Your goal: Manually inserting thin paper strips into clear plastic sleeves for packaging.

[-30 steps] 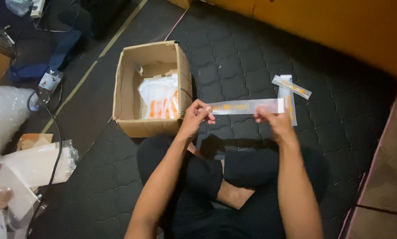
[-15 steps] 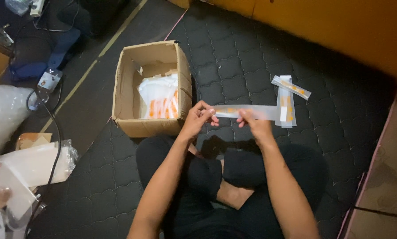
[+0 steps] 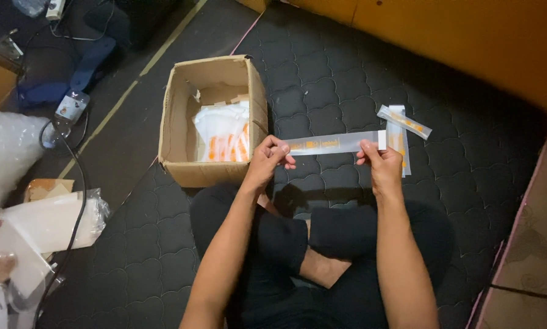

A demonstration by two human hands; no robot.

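I hold a long, narrow clear plastic sleeve [image 3: 337,144] with orange print stretched level in front of me. My left hand [image 3: 268,159] pinches its left end and my right hand [image 3: 380,163] pinches it near the right end. Just past my right hand, two or three more such sleeves [image 3: 401,125] lie crossed on the dark quilted mat [image 3: 322,79]. To the left of my left hand stands an open cardboard box [image 3: 176,131] with white and orange packets [image 3: 225,134] inside.
I sit cross-legged on the mat. An orange wall [image 3: 468,42] runs along the back right. At the left lie clear plastic bags [image 3: 5,158], a black cable [image 3: 78,201], white packaging [image 3: 42,222] and a plastic bottle [image 3: 66,113].
My right hand slid inward along the sleeve half a second ago and has moved back out toward its right end. The left hand kept its grip.
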